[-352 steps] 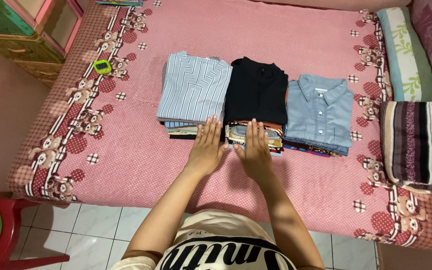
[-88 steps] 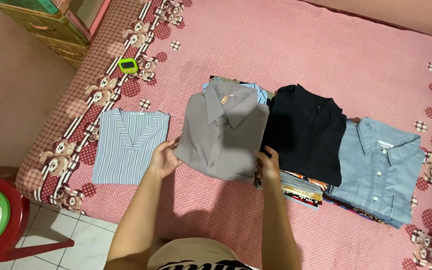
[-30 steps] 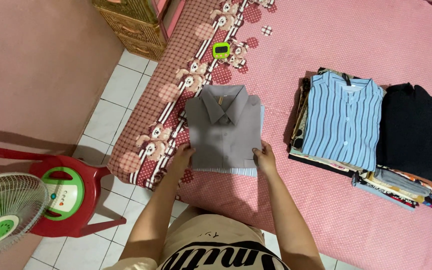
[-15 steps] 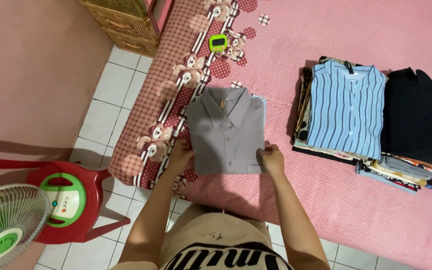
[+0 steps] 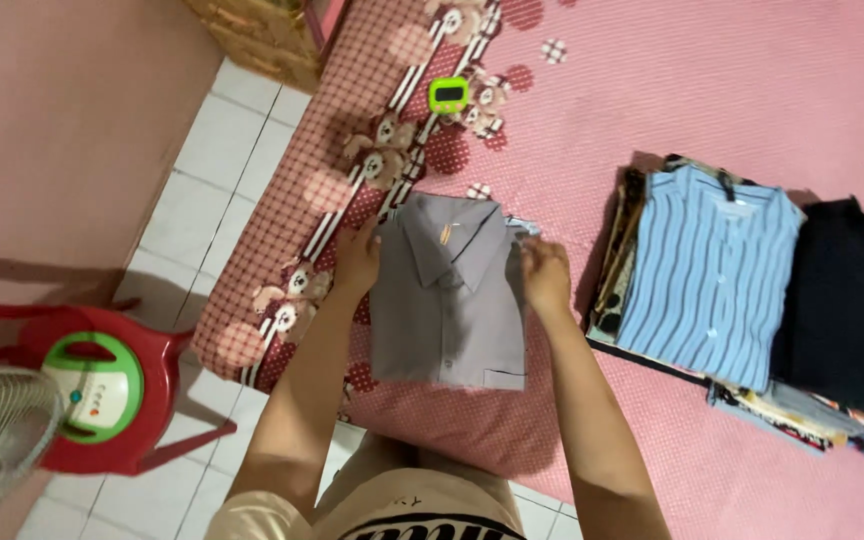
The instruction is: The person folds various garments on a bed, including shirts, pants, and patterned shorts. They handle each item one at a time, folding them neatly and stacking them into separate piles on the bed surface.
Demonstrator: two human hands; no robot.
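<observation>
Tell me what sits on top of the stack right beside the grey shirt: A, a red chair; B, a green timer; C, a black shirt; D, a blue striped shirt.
D: a blue striped shirt tops the stack just right of the grey shirt.

Green timer (image 5: 449, 94) w/ dark screen on bedspread (image 5: 712, 90).

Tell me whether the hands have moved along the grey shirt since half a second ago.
Yes. The left hand and right hand slid from the grey shirt's bottom corners up to its collar end.

Pink wall (image 5: 42, 110), white tiled floor (image 5: 202, 150), red plastic chair (image 5: 82, 400), woven drawers (image 5: 262, 35)
</observation>
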